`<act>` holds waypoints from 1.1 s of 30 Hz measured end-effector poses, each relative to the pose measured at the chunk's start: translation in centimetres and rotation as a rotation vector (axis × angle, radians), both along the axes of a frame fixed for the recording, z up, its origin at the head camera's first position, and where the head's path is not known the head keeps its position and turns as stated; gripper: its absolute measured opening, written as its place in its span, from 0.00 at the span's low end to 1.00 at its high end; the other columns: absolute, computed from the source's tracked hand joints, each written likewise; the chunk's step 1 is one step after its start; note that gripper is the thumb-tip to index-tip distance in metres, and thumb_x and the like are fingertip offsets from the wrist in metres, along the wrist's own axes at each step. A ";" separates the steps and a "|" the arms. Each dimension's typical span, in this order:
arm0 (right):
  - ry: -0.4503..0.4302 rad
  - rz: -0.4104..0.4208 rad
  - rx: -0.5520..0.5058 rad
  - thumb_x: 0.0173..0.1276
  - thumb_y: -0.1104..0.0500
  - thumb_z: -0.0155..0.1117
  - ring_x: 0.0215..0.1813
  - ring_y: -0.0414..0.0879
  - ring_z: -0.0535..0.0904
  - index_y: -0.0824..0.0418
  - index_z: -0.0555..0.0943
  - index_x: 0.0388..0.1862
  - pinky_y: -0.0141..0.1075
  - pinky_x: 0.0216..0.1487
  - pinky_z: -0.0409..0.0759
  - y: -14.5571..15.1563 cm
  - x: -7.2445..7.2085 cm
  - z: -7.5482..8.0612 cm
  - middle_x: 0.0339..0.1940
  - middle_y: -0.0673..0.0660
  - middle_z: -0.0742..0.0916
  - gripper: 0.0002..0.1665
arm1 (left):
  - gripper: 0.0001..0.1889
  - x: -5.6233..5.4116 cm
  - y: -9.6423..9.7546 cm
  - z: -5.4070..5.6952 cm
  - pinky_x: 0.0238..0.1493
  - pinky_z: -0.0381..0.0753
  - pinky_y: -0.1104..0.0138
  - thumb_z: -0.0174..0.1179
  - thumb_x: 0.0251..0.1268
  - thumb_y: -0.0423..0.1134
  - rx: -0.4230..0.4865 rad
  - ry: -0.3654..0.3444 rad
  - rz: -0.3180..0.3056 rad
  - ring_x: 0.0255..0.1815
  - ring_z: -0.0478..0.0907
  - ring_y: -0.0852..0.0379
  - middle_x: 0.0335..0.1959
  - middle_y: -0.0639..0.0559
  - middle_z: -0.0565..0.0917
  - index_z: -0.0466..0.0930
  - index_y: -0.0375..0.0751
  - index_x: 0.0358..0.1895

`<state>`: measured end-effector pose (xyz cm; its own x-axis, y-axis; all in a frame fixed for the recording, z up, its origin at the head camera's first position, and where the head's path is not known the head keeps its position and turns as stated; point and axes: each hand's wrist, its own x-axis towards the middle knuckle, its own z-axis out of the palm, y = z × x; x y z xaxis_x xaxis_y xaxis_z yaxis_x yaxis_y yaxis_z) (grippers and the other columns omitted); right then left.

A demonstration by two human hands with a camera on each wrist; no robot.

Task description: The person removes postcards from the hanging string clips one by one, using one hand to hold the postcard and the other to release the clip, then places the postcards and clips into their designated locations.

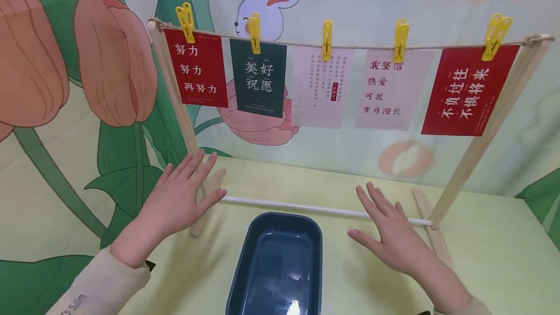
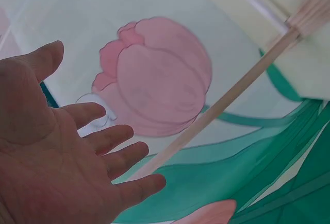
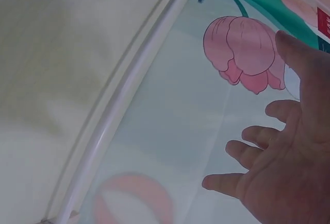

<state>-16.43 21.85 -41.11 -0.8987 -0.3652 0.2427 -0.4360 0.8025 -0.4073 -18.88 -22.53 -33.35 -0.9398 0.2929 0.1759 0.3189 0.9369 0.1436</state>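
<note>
My left hand (image 1: 179, 201) is raised with spread fingers by the rack's left post, holding nothing. To the right of the tray, my right hand (image 1: 389, 235) hovers in front of the white rod, fingers spread and palm bare in the right wrist view. Between them lies an empty dark blue tray (image 1: 318, 266). Behind, a twine line (image 1: 297, 44) carries a red card (image 1: 199, 74), a dark green card (image 1: 258, 96), a pale pink text card (image 1: 317, 111), another pink card (image 1: 385, 89) and a second red card (image 1: 463, 106), each under a yellow clip (image 1: 327, 38).
The line is tied between two wooden posts (image 1: 477, 159) on flat wooden feet (image 1: 426, 208). A white rod (image 1: 288, 205) joins them low down. A printed cloth with tulips (image 1: 118, 62) and a rabbit (image 1: 262, 16) hangs behind the pale yellow-green tabletop (image 1: 490, 247).
</note>
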 end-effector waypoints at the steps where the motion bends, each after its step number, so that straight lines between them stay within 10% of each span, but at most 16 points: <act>1: -0.002 0.008 -0.001 0.75 0.39 0.70 0.87 0.67 0.52 0.51 0.53 0.90 0.76 0.77 0.49 -0.3 -0.2 0.1 0.89 0.64 0.58 0.55 | 0.44 0.0 -0.1 0.5 0.78 0.49 0.28 0.59 0.78 0.60 -0.001 0.003 0.001 0.85 0.52 0.29 0.86 0.33 0.56 0.54 0.44 0.87; 33: -0.093 0.172 -0.211 0.78 0.37 0.66 0.90 0.53 0.49 0.51 0.48 0.91 0.57 0.84 0.55 -6.3 -4.1 5.1 0.90 0.53 0.55 0.55 | 0.45 -1.8 1.5 12.2 0.64 0.75 0.30 0.64 0.74 0.60 0.013 -0.034 -0.011 0.80 0.64 0.31 0.82 0.35 0.65 0.56 0.49 0.87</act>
